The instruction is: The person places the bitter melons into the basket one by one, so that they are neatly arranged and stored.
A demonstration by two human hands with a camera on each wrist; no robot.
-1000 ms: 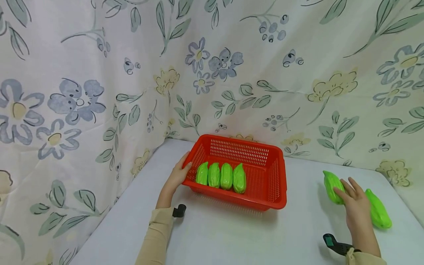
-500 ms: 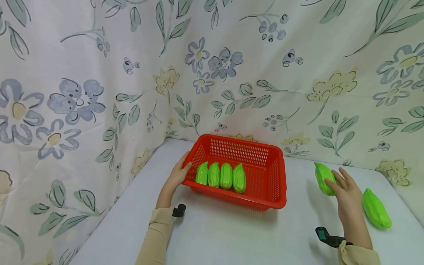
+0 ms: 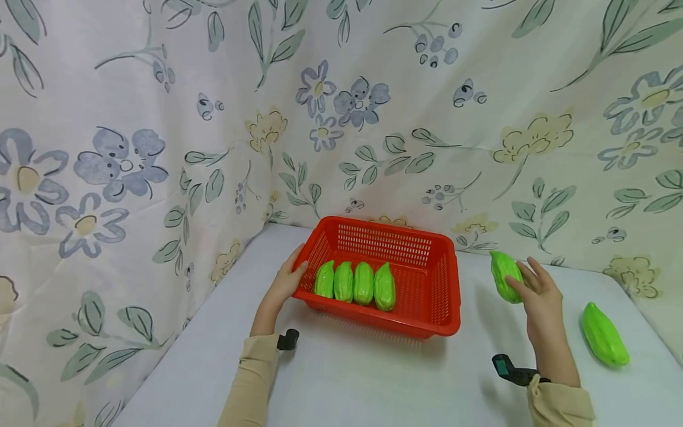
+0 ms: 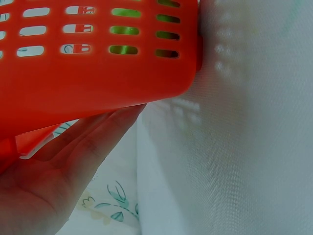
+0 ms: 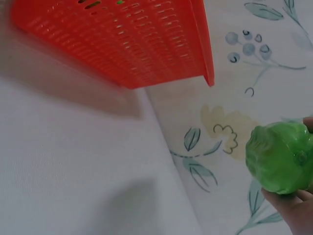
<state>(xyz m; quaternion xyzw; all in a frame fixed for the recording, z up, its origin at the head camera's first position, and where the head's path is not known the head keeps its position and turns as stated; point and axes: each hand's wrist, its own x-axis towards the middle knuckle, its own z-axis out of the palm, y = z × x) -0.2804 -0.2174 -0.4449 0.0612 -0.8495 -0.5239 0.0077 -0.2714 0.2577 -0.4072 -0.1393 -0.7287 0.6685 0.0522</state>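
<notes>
My right hand [image 3: 543, 299] pinches a bright green, ridged gourd [image 3: 504, 277] with a pointed tip, held up over the table right of the basket. In the right wrist view the bumpy, rounded end of this gourd [image 5: 279, 157] shows at the right edge, with fingers around it. My left hand [image 3: 285, 280] grips the left rim of a red plastic basket [image 3: 381, 323]; in the left wrist view its fingers [image 4: 105, 139] reach beneath the rim. Inside the basket, several matching gourds [image 3: 364, 284] lie side by side toward the left, bare red floor to their right.
One more green gourd [image 3: 605, 335] lies on the white table [image 3: 373, 385] near its right edge, beyond my right forearm. A floral curtain [image 3: 427, 118] hangs behind the table and along its left side. The basket stands close to the back edge.
My right hand has carried its gourd leftward and a little farther back, toward the basket, away from the gourd lying at the right. The left hand and basket have stayed in place.
</notes>
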